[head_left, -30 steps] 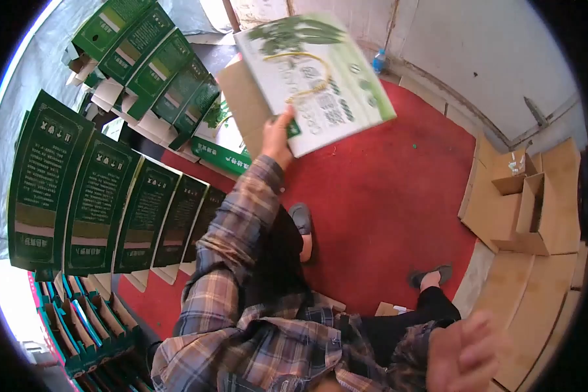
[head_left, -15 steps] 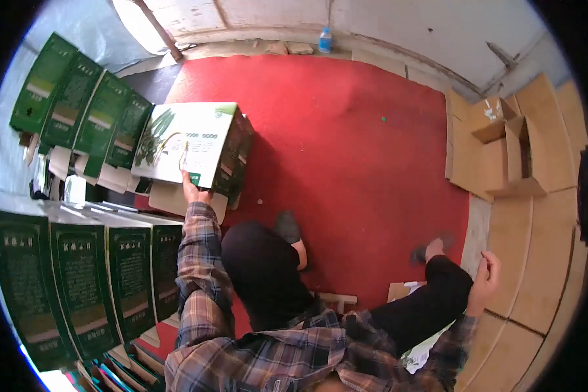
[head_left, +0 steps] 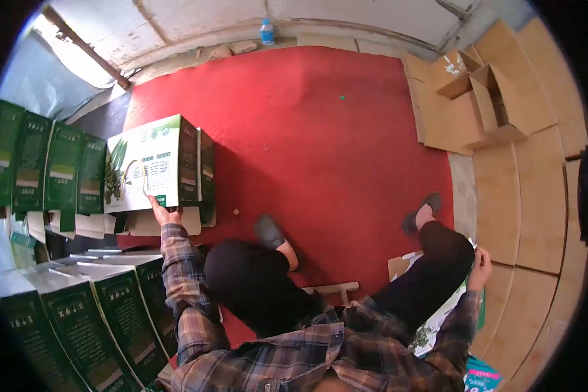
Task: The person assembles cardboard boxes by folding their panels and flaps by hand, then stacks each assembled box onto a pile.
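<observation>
My left hand [head_left: 166, 213] grips the lower edge of a white and green printed box [head_left: 144, 166], which has a rope handle on its face. That box stands at the end of a row of green boxes [head_left: 62, 163], with another dark green box [head_left: 206, 166] just behind its right side. My right hand [head_left: 481, 269] is beside my right knee, its fingers closed on the edge of a white and green printed box [head_left: 438, 320] that my leg and sleeve partly cover.
Large green boxes [head_left: 114, 313] stand at the lower left. Brown cartons [head_left: 542, 196] line the right side, one open on top [head_left: 493, 98]. A blue bottle [head_left: 266, 32] is by the wall beyond the red carpet [head_left: 326, 150].
The box in my left hand has gone from raised in front of me to the end of the green row. My right hand has moved down to the printed box beside my knee.
</observation>
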The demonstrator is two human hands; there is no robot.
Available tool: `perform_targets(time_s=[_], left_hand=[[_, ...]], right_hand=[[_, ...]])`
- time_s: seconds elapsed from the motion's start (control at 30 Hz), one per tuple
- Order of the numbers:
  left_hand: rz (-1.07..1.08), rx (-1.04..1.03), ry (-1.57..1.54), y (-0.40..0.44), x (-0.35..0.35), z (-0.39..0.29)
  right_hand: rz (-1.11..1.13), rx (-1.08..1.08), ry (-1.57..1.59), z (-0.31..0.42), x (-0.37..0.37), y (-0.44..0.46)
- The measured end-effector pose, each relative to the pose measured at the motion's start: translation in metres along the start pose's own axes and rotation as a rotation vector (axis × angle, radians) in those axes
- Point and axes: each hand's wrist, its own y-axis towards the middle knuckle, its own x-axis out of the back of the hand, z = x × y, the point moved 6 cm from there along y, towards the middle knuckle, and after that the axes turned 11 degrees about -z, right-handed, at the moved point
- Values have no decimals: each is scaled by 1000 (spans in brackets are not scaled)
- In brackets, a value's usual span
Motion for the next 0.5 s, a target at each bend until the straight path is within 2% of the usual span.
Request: perform_targets(time_s=[0.1, 0.17, 0.2, 0.27, 0.3, 0.33, 0.37, 0.43, 0.47, 0.5], left_hand=[[0, -33, 114, 15, 11, 1], [-74, -79, 276, 31, 25, -1], [-111, -55, 366, 26, 25, 0], [-146, -51, 486, 28, 23, 1], [-184, -48, 549, 25, 25, -3], [-243, -47, 615, 26, 31, -5], [-319, -36, 684, 23, 37, -9], [-543, -17, 811, 10, 55, -19], [-617, -72, 830, 2, 63, -27], [-590, -284, 839, 14, 74, -39]], right_hand=[[19, 9, -67, -41, -3, -16], [81, 40, 193, -66, -9, -33], [83, -48, 8, -75, -9, -40], [96, -426, 452, -109, -22, -63], [85, -374, 360, -193, -37, -78], [145, -254, -142, -124, -26, -86], [252, -276, -466, -109, -26, -97], [385, -450, -412, -126, -32, -126], [470, -456, -511, -126, -38, -138], [565, -458, -605, -131, -44, -152]])
